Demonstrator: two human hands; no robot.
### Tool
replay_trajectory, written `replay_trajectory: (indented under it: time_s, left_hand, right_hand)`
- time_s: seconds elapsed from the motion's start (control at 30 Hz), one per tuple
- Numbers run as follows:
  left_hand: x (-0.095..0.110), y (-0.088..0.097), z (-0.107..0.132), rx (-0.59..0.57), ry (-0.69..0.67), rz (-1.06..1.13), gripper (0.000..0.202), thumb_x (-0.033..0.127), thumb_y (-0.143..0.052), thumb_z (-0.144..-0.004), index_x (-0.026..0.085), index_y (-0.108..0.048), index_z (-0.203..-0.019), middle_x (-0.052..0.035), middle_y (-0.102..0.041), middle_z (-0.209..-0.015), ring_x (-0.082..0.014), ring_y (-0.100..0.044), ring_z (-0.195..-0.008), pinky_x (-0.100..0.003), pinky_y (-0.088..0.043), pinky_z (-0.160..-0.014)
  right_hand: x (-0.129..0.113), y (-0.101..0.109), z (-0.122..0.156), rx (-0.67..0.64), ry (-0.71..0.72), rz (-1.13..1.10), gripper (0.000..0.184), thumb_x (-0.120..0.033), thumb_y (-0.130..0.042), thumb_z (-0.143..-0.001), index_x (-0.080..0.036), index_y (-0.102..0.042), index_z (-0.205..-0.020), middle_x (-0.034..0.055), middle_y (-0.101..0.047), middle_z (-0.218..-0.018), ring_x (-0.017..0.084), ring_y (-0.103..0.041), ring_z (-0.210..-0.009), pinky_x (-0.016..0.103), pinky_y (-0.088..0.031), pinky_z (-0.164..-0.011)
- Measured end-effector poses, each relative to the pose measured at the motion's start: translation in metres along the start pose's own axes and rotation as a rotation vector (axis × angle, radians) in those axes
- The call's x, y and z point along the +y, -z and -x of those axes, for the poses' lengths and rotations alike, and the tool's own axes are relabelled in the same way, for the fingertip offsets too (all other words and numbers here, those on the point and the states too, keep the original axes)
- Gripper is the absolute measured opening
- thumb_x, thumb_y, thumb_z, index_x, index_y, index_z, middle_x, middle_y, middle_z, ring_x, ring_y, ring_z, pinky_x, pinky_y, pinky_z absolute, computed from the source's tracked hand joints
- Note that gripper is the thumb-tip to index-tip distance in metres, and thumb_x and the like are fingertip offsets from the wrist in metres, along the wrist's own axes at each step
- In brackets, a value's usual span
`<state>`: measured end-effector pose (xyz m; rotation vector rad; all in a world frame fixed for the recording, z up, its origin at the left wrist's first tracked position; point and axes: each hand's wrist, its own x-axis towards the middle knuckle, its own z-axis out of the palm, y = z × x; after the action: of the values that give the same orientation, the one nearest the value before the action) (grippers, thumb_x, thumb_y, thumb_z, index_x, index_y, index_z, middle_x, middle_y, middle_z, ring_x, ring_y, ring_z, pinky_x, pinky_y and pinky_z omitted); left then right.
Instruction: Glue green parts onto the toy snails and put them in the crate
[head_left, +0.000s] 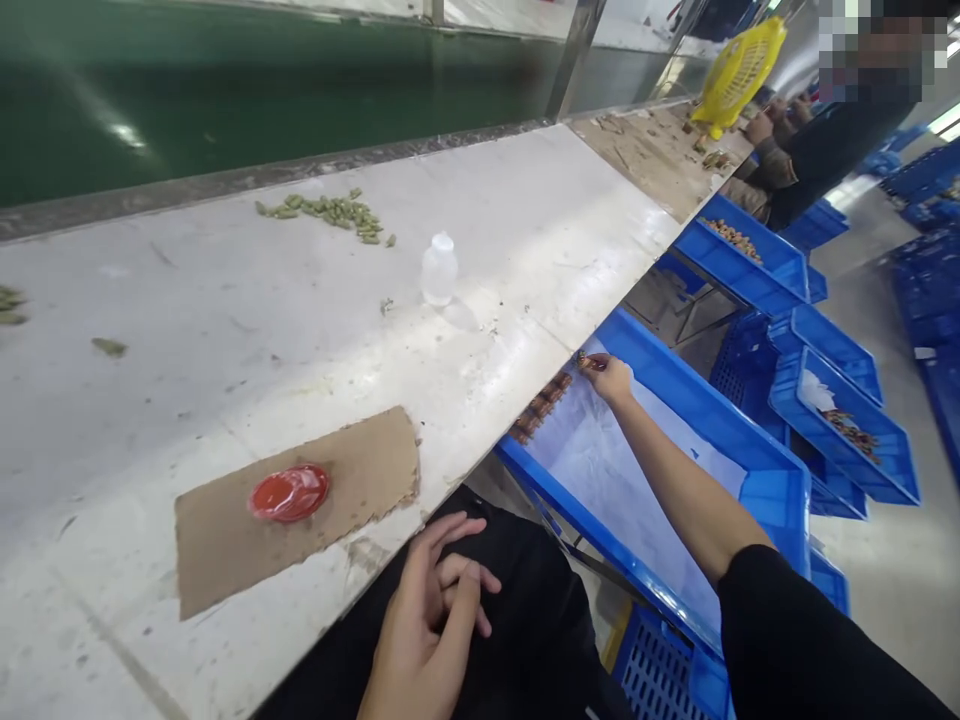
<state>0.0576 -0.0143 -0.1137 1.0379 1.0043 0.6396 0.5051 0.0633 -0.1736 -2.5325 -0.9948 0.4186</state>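
No text, label, brand, number or sign can be read.

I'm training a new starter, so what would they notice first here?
Probably the red dish on brown cardboard, at the near left of the white table, then the yellow slatted object at its far right end. Next, the right hand at the large blue tray, pinching a small piece.

The desk (225,380) carries one white bottle (439,272), one red dish (291,492) and one cardboard piece (375,455). There is one yellow fan (742,75). The person's left hand (420,640) and right hand (611,380) make two. Blue trays (772,500) exceed five; green pieces (346,211) and brown pieces (541,408) are too crowded to count.
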Motion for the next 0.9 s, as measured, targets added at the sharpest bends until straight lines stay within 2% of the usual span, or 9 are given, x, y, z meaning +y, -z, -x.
replay_trajectory:
  time_s: [0.07,0.2,0.27,0.63,0.8,0.9]
  left_hand:
    - [0.001,-0.002,-0.002,-0.007,-0.010,0.020,0.045,0.054,-0.072,-0.114,0.025,-0.063,-0.148,-0.0186,-0.079,-0.142,-0.0206,-0.080,-0.077,-0.031,-0.069,-0.055]
    - [0.005,-0.013,-0.002,0.137,0.008,0.068,0.045,0.054,-0.073,-0.113,0.025,-0.065,-0.145,-0.0149,-0.080,-0.135,-0.0185,-0.076,-0.073,-0.026,-0.063,-0.047]
    - [0.008,-0.018,-0.002,0.164,0.024,0.083,0.043,0.052,-0.073,-0.113,0.025,-0.065,-0.145,-0.0136,-0.080,-0.134,-0.0174,-0.074,-0.071,-0.025,-0.061,-0.046]
    - [0.018,-0.020,-0.003,0.157,0.056,0.079,0.037,0.050,-0.073,-0.112,0.025,-0.068,-0.139,-0.0122,-0.081,-0.129,-0.0172,-0.074,-0.069,-0.027,-0.061,-0.046]
    - [0.014,-0.016,-0.002,0.146,0.077,0.100,0.035,0.048,-0.072,-0.113,0.024,-0.068,-0.139,-0.0117,-0.081,-0.128,-0.0159,-0.074,-0.068,-0.026,-0.061,-0.047]
    - [0.005,-0.011,-0.005,0.068,0.074,0.111,0.040,0.052,-0.072,-0.114,0.024,-0.066,-0.141,-0.0132,-0.080,-0.130,-0.0174,-0.075,-0.070,-0.028,-0.063,-0.048]
  right_hand:
    - [-0.001,-0.008,-0.009,-0.002,-0.021,-0.009,0.041,-0.042,-0.082,-0.113,-0.020,-0.075,-0.146,0.0124,-0.075,-0.149,0.030,-0.078,-0.124,0.051,-0.070,-0.104]
    - [-0.002,-0.020,-0.020,-0.010,-0.021,-0.032,0.042,-0.042,-0.081,-0.113,-0.020,-0.074,-0.147,0.0130,-0.074,-0.150,0.030,-0.078,-0.126,0.052,-0.070,-0.105]
    - [-0.001,-0.024,-0.022,-0.016,-0.016,-0.048,0.042,-0.043,-0.081,-0.113,-0.020,-0.074,-0.148,0.0130,-0.074,-0.150,0.030,-0.078,-0.126,0.052,-0.070,-0.106]
    - [-0.001,-0.024,-0.013,-0.104,-0.012,-0.162,0.043,-0.043,-0.082,-0.112,-0.019,-0.074,-0.147,0.0121,-0.075,-0.148,0.031,-0.078,-0.124,0.051,-0.070,-0.103]
    - [-0.010,-0.019,-0.004,-0.064,0.011,-0.179,0.043,-0.043,-0.083,-0.112,-0.019,-0.075,-0.146,0.0115,-0.075,-0.148,0.031,-0.079,-0.123,0.050,-0.071,-0.102]
    - [-0.016,-0.009,0.007,0.015,0.058,-0.188,0.042,-0.043,-0.082,-0.113,-0.019,-0.074,-0.147,0.0119,-0.075,-0.147,0.030,-0.079,-0.122,0.050,-0.071,-0.102]
